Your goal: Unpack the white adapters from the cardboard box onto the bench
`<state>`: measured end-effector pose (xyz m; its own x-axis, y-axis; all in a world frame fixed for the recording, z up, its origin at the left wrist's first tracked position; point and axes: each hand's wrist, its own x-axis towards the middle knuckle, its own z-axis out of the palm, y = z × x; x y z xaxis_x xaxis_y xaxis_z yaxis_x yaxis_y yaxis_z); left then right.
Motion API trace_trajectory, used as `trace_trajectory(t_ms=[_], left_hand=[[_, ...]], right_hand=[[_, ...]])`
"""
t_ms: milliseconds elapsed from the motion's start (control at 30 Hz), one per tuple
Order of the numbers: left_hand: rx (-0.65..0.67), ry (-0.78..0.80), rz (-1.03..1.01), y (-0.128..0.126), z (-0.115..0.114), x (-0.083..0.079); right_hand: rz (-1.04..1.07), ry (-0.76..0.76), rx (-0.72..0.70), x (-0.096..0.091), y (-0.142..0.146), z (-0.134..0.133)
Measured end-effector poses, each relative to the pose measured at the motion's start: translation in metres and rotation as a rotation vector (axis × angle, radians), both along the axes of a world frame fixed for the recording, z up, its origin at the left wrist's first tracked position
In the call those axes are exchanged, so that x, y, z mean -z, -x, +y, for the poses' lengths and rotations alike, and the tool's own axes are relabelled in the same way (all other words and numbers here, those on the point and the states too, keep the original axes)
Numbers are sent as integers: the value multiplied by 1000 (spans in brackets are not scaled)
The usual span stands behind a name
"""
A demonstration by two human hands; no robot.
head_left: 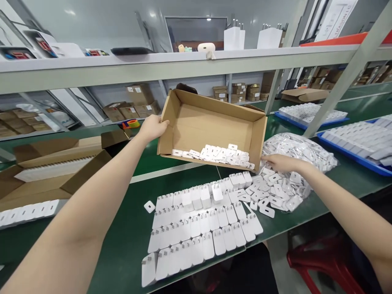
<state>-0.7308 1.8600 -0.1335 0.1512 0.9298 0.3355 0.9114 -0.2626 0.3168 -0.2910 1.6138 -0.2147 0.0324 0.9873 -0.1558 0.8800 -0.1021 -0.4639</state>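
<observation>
A shallow cardboard box (211, 118) is tilted toward me above the green table. Small white slotted plates (225, 155) have slid to its lower side. My left hand (154, 127) is closed around the box's left wall. At the lower right corner, my right hand (279, 162) is closed on the box edge, its fingertips partly hidden. Below the box stand rows of white plug adapters (196, 232), prongs up. Beside them, loose slotted plates (275, 192) spill in front of a clear plastic bag (301, 151) full of more. One separate plate (149, 206) lies left of the rows.
An open carton (73, 185) with white parts stands at left on the green table (119, 249). Blue trays (384, 168) of white parts sit at right. A shelf beam (183, 70) crosses behind the box, and a slanted post (339, 77) rises at right. Below is a red stool (327, 265).
</observation>
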Motion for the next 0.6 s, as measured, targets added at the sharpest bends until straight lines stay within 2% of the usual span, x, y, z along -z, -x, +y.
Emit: trace_trajectory(t_ms=[67, 233, 500, 600], left_hand=[[8, -2, -16, -5, -2, 2], [-33, -6, -36, -8, -4, 1], [-39, -12, -30, -9, -8, -9], [-29, -12, -25, -10, -10, -13]], right_hand=[[75, -11, 44, 2, -3, 14], [291, -80, 171, -8, -6, 44], [550, -198, 311, -6, -12, 60], [583, -295, 382, -9, -12, 65]])
